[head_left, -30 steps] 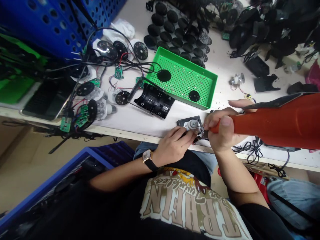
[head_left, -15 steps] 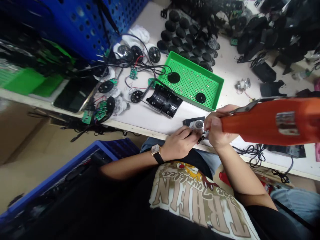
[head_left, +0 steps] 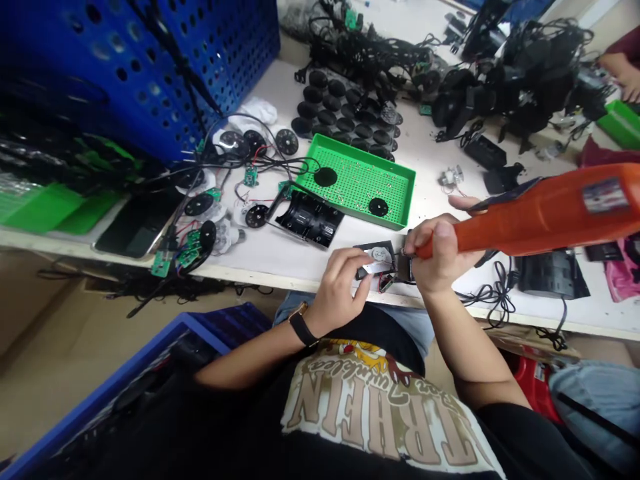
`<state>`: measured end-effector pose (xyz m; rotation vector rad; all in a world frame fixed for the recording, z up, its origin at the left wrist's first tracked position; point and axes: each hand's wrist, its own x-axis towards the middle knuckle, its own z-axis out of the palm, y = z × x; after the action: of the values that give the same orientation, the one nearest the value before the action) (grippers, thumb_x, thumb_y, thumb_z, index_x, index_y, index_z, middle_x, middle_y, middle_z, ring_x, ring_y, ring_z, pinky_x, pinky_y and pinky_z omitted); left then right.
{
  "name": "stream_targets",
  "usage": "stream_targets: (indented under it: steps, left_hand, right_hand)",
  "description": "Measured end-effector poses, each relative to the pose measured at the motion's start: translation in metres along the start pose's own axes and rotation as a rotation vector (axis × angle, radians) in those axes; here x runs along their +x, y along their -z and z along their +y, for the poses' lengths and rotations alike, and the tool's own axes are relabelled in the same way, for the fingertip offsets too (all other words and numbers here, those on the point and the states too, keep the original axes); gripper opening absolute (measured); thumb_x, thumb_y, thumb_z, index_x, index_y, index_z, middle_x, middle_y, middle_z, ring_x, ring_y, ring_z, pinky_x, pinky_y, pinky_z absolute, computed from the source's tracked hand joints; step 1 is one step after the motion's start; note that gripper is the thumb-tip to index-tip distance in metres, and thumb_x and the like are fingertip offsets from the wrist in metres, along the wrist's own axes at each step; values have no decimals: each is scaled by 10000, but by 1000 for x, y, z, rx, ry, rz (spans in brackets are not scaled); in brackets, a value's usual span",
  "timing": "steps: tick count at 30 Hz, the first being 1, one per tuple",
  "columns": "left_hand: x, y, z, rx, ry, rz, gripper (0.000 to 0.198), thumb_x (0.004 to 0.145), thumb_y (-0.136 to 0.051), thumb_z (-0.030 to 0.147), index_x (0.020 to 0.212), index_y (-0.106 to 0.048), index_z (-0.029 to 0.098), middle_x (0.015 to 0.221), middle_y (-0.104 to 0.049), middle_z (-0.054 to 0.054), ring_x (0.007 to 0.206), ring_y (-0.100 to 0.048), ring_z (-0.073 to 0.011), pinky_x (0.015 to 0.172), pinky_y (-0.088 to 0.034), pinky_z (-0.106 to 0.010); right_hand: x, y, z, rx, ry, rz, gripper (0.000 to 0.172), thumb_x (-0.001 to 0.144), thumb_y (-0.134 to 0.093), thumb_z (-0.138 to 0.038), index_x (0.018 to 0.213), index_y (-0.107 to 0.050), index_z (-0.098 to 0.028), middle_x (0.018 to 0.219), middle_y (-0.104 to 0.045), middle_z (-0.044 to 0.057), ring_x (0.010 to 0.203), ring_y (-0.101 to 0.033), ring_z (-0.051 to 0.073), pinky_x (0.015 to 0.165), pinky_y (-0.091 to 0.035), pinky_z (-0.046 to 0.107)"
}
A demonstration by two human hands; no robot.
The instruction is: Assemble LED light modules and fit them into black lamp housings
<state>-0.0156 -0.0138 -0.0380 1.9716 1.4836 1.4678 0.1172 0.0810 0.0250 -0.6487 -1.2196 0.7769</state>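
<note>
Where the shiny round part [head_left: 380,255] sits: on a flat black plate [head_left: 364,250], bottom middle.
Left hand [head_left: 337,287]: fingers bent, touching it; can't tell if they grip.
Right hand [head_left: 440,257]: fist closed tight around a smooth orange plastic tool [head_left: 550,213].

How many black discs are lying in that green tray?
2. One black disc sits towards the left end of the green perforated tray; the other sits near the tray's front right corner. Neither looks covered, and no others show in the tray.
</note>
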Motion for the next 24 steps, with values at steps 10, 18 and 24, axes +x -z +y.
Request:
stream_targets:
  steps: [10, 18, 24]
  left_hand:
    - [20, -3, 15, 60, 20, -35, 215, 972, -685, 258, 1179, -707, 203, 1229, -650, -118, 1219, -562, -278, 1087, -507, -510]
    - [24, -8, 18, 25, 81, -43, 117, 978, -684, 262, 940, -795, 266, 1130, -717, -56, 1189, -551, -258, 1069, -491, -494]
    - [20, -11, 16, -101, 90, -88, 118, 980, -677, 252, 939, -788, 256, 1100, -749, -43, 1157, -589, -235, 1040, -498, -470]
  right_hand:
    - [-6, 4, -10, 82, -34, -30, 137, 922, -702, -326, 918, -589, -249, 562, -527, -105, 359, -477, 71, 371, -424, 195]
    - [-2, -6, -44, 110, -23, -52, 175, 919, -657, -398, 1047, -589, -300, 517, -443, -128, 305, -415, 89, 332, -409, 210]
    - [-2, 0, -51, 195, -23, -112, 139, 920, -633, -345, 1054, -633, -309, 518, -451, -111, 303, -420, 105, 303, -399, 223]
